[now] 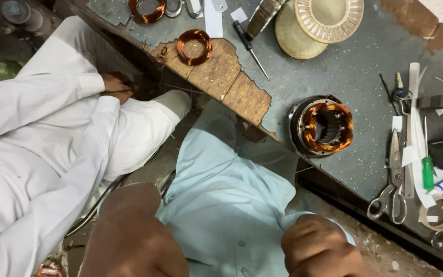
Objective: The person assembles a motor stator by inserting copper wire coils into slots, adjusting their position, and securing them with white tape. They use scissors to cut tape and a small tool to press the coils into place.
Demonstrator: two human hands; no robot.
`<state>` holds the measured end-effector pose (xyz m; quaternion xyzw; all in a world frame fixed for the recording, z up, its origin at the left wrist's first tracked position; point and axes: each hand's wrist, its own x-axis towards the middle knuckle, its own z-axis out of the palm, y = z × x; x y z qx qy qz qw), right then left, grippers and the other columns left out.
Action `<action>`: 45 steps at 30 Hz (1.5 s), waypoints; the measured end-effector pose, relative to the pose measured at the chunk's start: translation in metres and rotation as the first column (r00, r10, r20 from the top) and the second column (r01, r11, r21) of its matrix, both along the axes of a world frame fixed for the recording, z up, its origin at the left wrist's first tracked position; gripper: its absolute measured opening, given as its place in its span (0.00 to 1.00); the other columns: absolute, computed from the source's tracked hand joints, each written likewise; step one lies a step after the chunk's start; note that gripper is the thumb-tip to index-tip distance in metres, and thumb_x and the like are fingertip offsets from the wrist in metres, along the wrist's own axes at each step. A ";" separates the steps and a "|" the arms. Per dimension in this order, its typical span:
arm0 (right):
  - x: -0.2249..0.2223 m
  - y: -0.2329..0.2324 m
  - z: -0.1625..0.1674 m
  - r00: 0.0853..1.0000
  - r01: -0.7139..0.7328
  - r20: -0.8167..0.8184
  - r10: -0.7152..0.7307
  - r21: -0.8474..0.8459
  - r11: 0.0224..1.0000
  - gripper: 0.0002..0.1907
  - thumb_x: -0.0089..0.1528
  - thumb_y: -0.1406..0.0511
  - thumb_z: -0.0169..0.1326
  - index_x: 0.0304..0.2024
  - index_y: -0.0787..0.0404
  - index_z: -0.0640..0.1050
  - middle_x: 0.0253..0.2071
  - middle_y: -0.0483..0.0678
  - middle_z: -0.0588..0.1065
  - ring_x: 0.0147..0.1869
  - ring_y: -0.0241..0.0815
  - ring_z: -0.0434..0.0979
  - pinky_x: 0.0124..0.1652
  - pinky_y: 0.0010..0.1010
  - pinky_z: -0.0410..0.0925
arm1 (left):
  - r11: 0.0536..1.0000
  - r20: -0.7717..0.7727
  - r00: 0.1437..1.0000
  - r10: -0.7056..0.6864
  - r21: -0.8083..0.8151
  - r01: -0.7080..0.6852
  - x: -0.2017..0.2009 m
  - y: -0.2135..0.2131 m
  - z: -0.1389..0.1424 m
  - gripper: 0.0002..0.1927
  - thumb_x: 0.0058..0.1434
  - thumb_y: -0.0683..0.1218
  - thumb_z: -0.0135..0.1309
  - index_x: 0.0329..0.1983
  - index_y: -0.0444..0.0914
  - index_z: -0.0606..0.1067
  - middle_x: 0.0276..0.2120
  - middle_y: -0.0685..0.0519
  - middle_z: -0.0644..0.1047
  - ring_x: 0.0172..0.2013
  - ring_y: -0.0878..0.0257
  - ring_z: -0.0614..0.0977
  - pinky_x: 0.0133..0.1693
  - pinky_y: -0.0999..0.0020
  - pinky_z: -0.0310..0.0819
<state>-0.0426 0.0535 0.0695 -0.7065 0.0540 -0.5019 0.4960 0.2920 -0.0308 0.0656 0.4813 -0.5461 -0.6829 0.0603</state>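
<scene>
My left hand (129,233) and my right hand (319,249) are low in the view, close to my light blue shirt (221,195). The right hand is curled into a fist with nothing visible in it. The left shows only its back, its fingers hidden below the frame edge. A motor stator (326,127) with copper windings stands on the grey worktable (365,66), just beyond my right hand. Neither hand touches it.
A person in white (42,138) sits at the left, their hands (116,87) at the table's worn wooden edge. Two copper coils (194,46) (147,10), a black screwdriver (249,48), beige round covers (329,18), scissors (390,190), a green-handled screwdriver (427,172) and a tape roll (439,213) lie on the table.
</scene>
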 end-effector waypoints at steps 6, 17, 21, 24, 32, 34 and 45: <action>0.033 -0.006 -0.002 0.932 0.336 0.155 -0.329 -0.024 0.941 0.18 0.67 0.68 0.50 0.22 0.69 0.76 0.19 0.50 0.73 0.17 0.42 0.70 0.18 0.35 0.56 | 0.858 -0.281 0.820 -0.498 -0.298 0.418 -0.008 -0.041 0.018 0.12 0.51 0.49 0.59 0.32 0.36 0.77 0.29 0.48 0.77 0.30 0.53 0.79 0.29 0.58 0.69; 0.059 -0.010 -0.043 0.958 0.252 -0.224 -0.181 0.351 0.902 0.05 0.66 0.68 0.64 0.41 0.66 0.83 0.36 0.51 0.82 0.36 0.46 0.82 0.38 0.34 0.72 | 0.743 -0.320 0.860 -0.397 -0.662 0.097 -0.163 -0.065 -0.099 0.15 0.60 0.50 0.63 0.44 0.36 0.82 0.39 0.48 0.85 0.39 0.59 0.86 0.42 0.66 0.79; 0.068 -0.011 -0.046 0.913 0.284 -0.386 -0.134 0.363 0.887 0.06 0.67 0.67 0.63 0.45 0.63 0.83 0.42 0.48 0.81 0.41 0.44 0.83 0.42 0.33 0.74 | 0.901 -0.573 0.733 -0.367 -0.022 0.433 -0.199 -0.027 -0.130 0.12 0.67 0.46 0.58 0.48 0.33 0.82 0.36 0.51 0.85 0.35 0.70 0.84 0.39 0.71 0.81; 0.041 -0.002 -0.045 0.848 0.390 -0.471 -0.244 0.241 0.889 0.08 0.66 0.67 0.63 0.47 0.63 0.82 0.45 0.49 0.81 0.47 0.46 0.82 0.48 0.36 0.74 | 0.914 -0.415 0.835 -0.362 0.021 0.406 -0.203 -0.031 -0.138 0.14 0.67 0.48 0.55 0.49 0.36 0.82 0.29 0.55 0.83 0.27 0.71 0.81 0.30 0.74 0.79; -0.106 -0.018 -0.027 -0.350 0.864 -0.562 -0.750 -0.502 -0.027 0.08 0.69 0.66 0.57 0.45 0.63 0.83 0.43 0.55 0.80 0.45 0.51 0.82 0.46 0.40 0.73 | 0.910 -0.319 0.853 -0.414 -0.134 0.392 -0.182 -0.040 -0.134 0.16 0.67 0.48 0.52 0.54 0.38 0.80 0.25 0.55 0.82 0.22 0.71 0.77 0.26 0.75 0.73; -0.133 -0.048 -0.031 -0.374 0.715 -0.557 -0.741 -0.682 0.152 0.10 0.68 0.62 0.58 0.43 0.63 0.84 0.46 0.58 0.81 0.50 0.59 0.80 0.50 0.46 0.71 | 0.909 -0.338 0.844 -0.417 -0.147 0.391 -0.184 -0.037 -0.127 0.16 0.67 0.48 0.53 0.54 0.38 0.80 0.25 0.55 0.82 0.22 0.71 0.77 0.26 0.74 0.74; -0.105 -0.102 -0.015 0.211 0.871 -0.817 -0.537 -0.092 0.482 0.13 0.65 0.58 0.59 0.43 0.61 0.82 0.44 0.50 0.82 0.49 0.47 0.83 0.47 0.38 0.75 | 0.887 -0.250 0.881 -0.402 -0.343 0.308 -0.176 -0.034 -0.118 0.21 0.64 0.47 0.54 0.60 0.40 0.75 0.26 0.52 0.84 0.21 0.65 0.81 0.28 0.69 0.78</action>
